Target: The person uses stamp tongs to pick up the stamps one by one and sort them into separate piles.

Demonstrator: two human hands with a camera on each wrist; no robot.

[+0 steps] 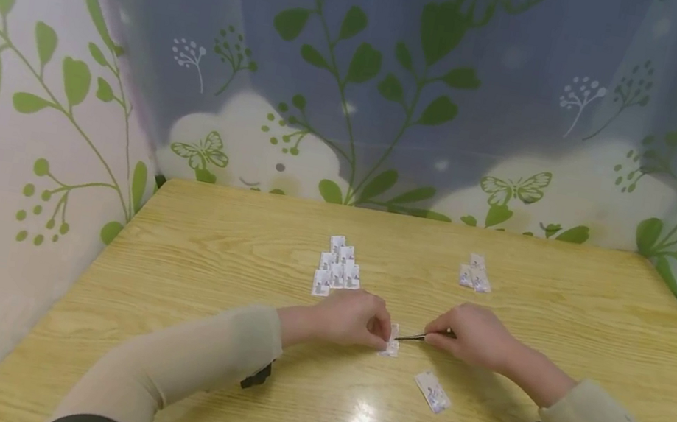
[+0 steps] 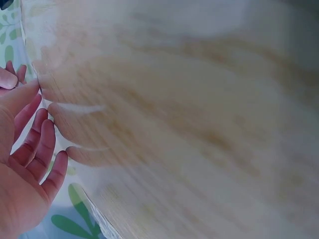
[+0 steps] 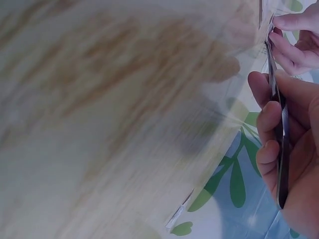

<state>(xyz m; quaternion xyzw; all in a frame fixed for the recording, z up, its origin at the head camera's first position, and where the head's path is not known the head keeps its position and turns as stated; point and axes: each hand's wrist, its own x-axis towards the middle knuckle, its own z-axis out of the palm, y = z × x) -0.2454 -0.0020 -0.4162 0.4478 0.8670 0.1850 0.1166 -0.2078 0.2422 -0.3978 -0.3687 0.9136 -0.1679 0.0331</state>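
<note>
Near the table's middle, my left hand (image 1: 354,318) pinches the left edge of a small white printed packet (image 1: 393,345) between thumb and fingertip. My right hand (image 1: 473,336) grips metal tweezers (image 1: 413,338), whose tips point left and meet the packet's face. The right wrist view shows the tweezers (image 3: 282,139) lying along the right palm, the thumb and fingers around them. In the left wrist view the other fingers of the left hand (image 2: 30,169) are spread and loosely bent. Whether the tweezer tips hold anything cannot be made out.
Several similar packets (image 1: 338,271) lie in a group behind the left hand. A smaller group of packets (image 1: 476,273) lies at the back right. One larger packet (image 1: 433,392) lies in front of the right hand. A patterned curtain (image 1: 371,97) hangs behind the wooden table (image 1: 229,222).
</note>
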